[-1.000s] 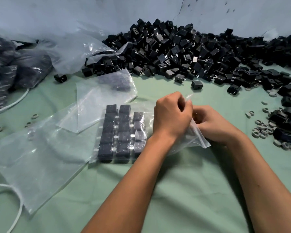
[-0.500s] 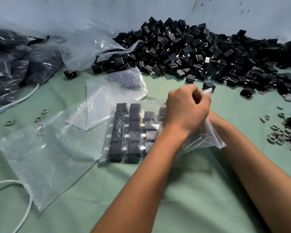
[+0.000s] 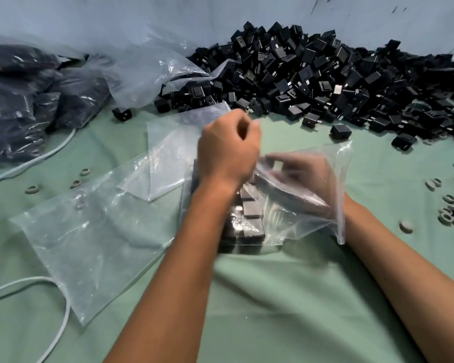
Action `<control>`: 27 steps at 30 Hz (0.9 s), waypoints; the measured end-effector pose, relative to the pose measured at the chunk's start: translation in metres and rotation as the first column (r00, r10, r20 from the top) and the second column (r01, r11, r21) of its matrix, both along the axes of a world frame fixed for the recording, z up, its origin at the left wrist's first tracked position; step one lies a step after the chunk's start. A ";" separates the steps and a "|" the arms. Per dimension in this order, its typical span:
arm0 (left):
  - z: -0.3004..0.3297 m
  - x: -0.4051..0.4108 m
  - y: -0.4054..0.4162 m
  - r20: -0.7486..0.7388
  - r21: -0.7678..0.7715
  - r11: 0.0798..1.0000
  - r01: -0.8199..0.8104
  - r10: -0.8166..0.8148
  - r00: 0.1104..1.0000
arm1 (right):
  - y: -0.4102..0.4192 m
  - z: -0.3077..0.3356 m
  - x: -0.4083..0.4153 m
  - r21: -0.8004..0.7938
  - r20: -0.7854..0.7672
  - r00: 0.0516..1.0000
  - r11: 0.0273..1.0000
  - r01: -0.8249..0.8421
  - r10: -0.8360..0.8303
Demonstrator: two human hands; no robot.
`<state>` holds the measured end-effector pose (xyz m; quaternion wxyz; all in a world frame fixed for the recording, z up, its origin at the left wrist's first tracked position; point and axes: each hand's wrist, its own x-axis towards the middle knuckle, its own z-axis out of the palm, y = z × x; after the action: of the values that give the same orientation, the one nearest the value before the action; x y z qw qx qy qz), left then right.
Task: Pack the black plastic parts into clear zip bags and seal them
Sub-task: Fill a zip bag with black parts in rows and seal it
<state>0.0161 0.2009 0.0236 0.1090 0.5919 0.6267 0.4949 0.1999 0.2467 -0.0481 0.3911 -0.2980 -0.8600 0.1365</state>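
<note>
Left hand (image 3: 228, 148) has lifted, pinching the bag (image 3: 307, 203) mouth; right hand (image 3: 299, 176), now behind the plastic, grip unclear. Parts (image 3: 249, 218) inside; sealing still unfinished.

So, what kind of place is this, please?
Probably a small workshop or factory packing bench. A big loose heap of black plastic parts lies on the green cloth, empty clear zip bags wait nearby, and filled bags are stacked at the far left.
</note>
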 end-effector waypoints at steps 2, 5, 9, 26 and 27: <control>-0.008 -0.032 0.003 -0.200 -0.074 0.993 -0.087 0.071 0.977 | -0.008 0.013 -0.014 0.041 0.081 0.994 0.997 0.065 -0.068; -0.025 -0.058 0.001 -0.274 -0.238 0.971 -0.033 -0.034 0.961 | -0.020 0.024 -0.030 0.110 0.108 0.992 0.992 0.059 -0.071; -0.037 -0.070 0.004 -0.150 -0.257 0.964 0.063 -0.104 0.983 | -0.020 0.024 -0.025 0.101 0.075 0.995 0.993 0.059 -0.066; -0.052 -0.076 0.006 0.074 -0.212 0.971 0.108 -0.094 0.993 | -0.014 0.020 -0.017 -0.310 -0.101 0.990 0.943 -0.121 0.093; -0.052 -0.075 0.005 0.076 -0.211 0.971 0.112 -0.098 0.992 | -0.015 0.021 -0.019 -0.271 -0.037 0.992 0.954 -0.126 0.121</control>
<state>-0.0593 0.2062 -0.0286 0.2188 0.5925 0.6405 0.4369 0.1813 0.2315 -0.0273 0.3456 -0.2933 -0.8459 0.2810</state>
